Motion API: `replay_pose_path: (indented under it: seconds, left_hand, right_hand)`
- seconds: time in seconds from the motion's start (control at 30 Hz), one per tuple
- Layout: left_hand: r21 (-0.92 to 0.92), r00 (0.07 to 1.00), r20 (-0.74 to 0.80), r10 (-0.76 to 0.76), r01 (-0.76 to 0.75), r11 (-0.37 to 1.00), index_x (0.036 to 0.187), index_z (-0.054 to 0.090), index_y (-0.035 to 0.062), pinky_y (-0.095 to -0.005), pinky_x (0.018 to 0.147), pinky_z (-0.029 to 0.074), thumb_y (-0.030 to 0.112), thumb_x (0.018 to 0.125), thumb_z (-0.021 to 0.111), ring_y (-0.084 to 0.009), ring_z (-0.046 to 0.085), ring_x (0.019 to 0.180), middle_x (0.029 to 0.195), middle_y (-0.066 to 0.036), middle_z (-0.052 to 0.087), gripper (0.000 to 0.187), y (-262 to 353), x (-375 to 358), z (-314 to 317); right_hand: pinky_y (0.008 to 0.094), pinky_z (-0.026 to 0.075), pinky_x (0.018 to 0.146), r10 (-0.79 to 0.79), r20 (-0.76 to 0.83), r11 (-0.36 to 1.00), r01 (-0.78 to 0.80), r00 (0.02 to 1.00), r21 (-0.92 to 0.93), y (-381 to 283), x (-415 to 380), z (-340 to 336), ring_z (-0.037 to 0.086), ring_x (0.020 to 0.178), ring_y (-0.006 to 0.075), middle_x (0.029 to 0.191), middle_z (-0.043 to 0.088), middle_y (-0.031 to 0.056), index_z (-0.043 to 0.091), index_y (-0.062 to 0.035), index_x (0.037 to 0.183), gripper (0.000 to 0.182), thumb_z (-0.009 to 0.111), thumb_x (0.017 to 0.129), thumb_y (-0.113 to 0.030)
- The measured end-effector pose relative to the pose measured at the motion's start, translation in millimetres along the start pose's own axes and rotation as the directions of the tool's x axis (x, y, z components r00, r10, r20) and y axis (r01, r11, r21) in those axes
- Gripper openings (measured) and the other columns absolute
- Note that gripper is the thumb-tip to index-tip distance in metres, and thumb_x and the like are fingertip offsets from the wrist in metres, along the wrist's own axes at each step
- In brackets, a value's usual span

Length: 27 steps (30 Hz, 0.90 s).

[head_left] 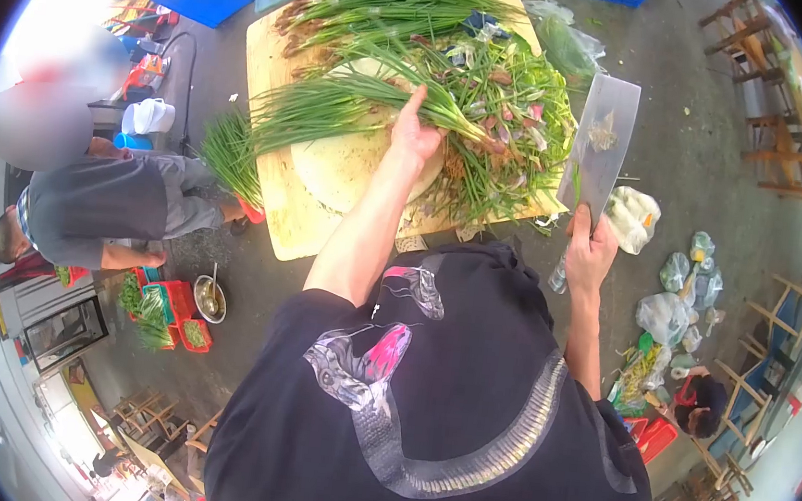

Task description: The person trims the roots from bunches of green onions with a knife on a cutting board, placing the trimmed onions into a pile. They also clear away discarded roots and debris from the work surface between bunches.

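My left hand is closed around a bunch of green onions, their green tops to the left and root ends to the right. The bunch lies over a round pale cutting board on a wooden table. In my right hand is a cleaver, its broad blade raised beyond the table's right edge with bits stuck on it. Beside the bunch is a heap of trimmed roots and leaves. More green onions are piled at the table's far side.
A person in a dark shirt is at the left, near red baskets of greens and a metal bowl. Green onions hang by the table's left edge. Plastic bags and wooden stools stand at the right.
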<state>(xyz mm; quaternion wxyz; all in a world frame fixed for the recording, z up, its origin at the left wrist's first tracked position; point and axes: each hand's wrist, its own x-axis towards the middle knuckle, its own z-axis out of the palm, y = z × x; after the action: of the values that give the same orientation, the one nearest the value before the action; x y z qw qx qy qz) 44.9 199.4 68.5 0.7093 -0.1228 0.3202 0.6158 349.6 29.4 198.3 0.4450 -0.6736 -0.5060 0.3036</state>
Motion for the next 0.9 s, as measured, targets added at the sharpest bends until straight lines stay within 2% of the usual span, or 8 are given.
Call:
replay_pose_path:
  seconds: [0.2, 0.23, 0.37, 0.6, 0.73, 0.77, 0.87, 0.9]
  left_hand:
    - [0.084, 0.985, -0.075, 0.153, -0.147, 0.986, 0.129, 0.067, 0.0091, -0.0488, 0.101, 0.060, 0.003, 0.086, 0.089, -0.0290, 0.070, 0.115, 0.126, -0.009, 0.074, 0.048, -6, 0, -5]
    - [0.147, 0.966, -0.118, 0.232, -0.214, 0.966, 0.122, 0.067, 0.0085, -0.0501, 0.101, 0.061, 0.006, 0.088, 0.087, -0.0293, 0.071, 0.114, 0.119, -0.009, 0.073, 0.040, -2, 0, -6]
    - [-0.084, 0.991, -0.017, 0.130, -0.131, 0.988, 0.111, 0.063, 0.0049, -0.0599, 0.098, 0.062, 0.018, 0.091, 0.082, -0.0365, 0.074, 0.103, 0.110, -0.015, 0.072, 0.031, 13, -27, 2]
    - [-0.075, 0.985, -0.085, 0.149, -0.156, 0.985, 0.115, 0.060, 0.0014, -0.0569, 0.091, 0.065, 0.024, 0.092, 0.084, -0.0452, 0.074, 0.107, 0.111, -0.018, 0.070, 0.040, -6, -22, 14]
    - [-0.033, 0.984, -0.105, 0.141, -0.145, 0.989, 0.117, 0.062, 0.0112, -0.0669, 0.110, 0.051, 0.030, 0.090, 0.085, -0.0503, 0.058, 0.126, 0.133, -0.024, 0.054, 0.040, 12, -56, 5]
    - [-0.049, 0.995, -0.050, 0.087, -0.089, 0.995, 0.117, 0.063, 0.0165, -0.0728, 0.117, 0.040, 0.033, 0.092, 0.080, -0.0505, 0.050, 0.131, 0.139, -0.025, 0.046, 0.035, 20, -60, -4]
    - [-0.020, 0.974, -0.169, 0.149, -0.154, 0.988, 0.107, 0.065, 0.0159, -0.0773, 0.110, 0.041, 0.041, 0.098, 0.071, -0.0501, 0.057, 0.119, 0.103, -0.017, 0.061, 0.027, 28, -70, -22]
    - [-0.016, 0.987, -0.072, 0.141, -0.142, 0.990, 0.106, 0.066, 0.0161, -0.0742, 0.111, 0.042, 0.042, 0.102, 0.065, -0.0448, 0.062, 0.114, 0.102, -0.015, 0.066, 0.026, 34, -78, -31]
  right_hand:
    - [0.0349, 0.038, 0.057, 0.014, 0.068, 1.000, -0.014, 0.998, -0.002, 9, 11, 4, 0.047, 0.061, 0.0115, 0.067, 0.053, 0.0035, 0.061, 0.0002, 0.082, 0.034, 0.064, 0.109, -0.020]
    - [0.0356, 0.038, 0.057, 0.000, 0.075, 1.000, 0.000, 0.997, -0.006, 12, 13, 6, 0.047, 0.061, 0.0126, 0.066, 0.053, 0.0044, 0.061, 0.0003, 0.082, 0.034, 0.064, 0.108, -0.020]
    - [0.0377, 0.039, 0.058, -0.030, 0.113, 0.999, 0.033, 0.993, -0.027, 29, 17, 15, 0.047, 0.060, 0.0165, 0.065, 0.051, 0.0071, 0.060, 0.0003, 0.081, 0.034, 0.064, 0.108, -0.021]
    - [0.0382, 0.039, 0.057, -0.046, 0.148, 0.999, 0.050, 0.988, -0.022, 21, 27, 17, 0.047, 0.060, 0.0173, 0.066, 0.051, 0.0074, 0.060, -0.0002, 0.080, 0.037, 0.064, 0.108, -0.024]
    - [0.0380, 0.039, 0.057, -0.043, 0.161, 0.999, 0.044, 0.986, -0.004, 20, 29, 16, 0.047, 0.060, 0.0170, 0.066, 0.051, 0.0068, 0.060, 0.0005, 0.081, 0.037, 0.064, 0.109, -0.024]
    - [0.0381, 0.039, 0.057, -0.027, 0.168, 1.000, 0.027, 0.986, -0.001, 21, 29, 17, 0.047, 0.060, 0.0169, 0.066, 0.052, 0.0066, 0.060, 0.0005, 0.081, 0.037, 0.064, 0.109, -0.024]
    - [0.0385, 0.039, 0.057, -0.030, 0.182, 0.999, 0.032, 0.983, -0.006, 26, 32, 14, 0.048, 0.059, 0.0175, 0.066, 0.052, 0.0070, 0.060, 0.0005, 0.081, 0.037, 0.064, 0.109, -0.024]
    - [0.0387, 0.039, 0.057, -0.038, 0.187, 0.999, 0.041, 0.982, -0.010, 29, 33, 14, 0.048, 0.059, 0.0178, 0.066, 0.052, 0.0072, 0.060, 0.0004, 0.081, 0.037, 0.064, 0.109, -0.024]
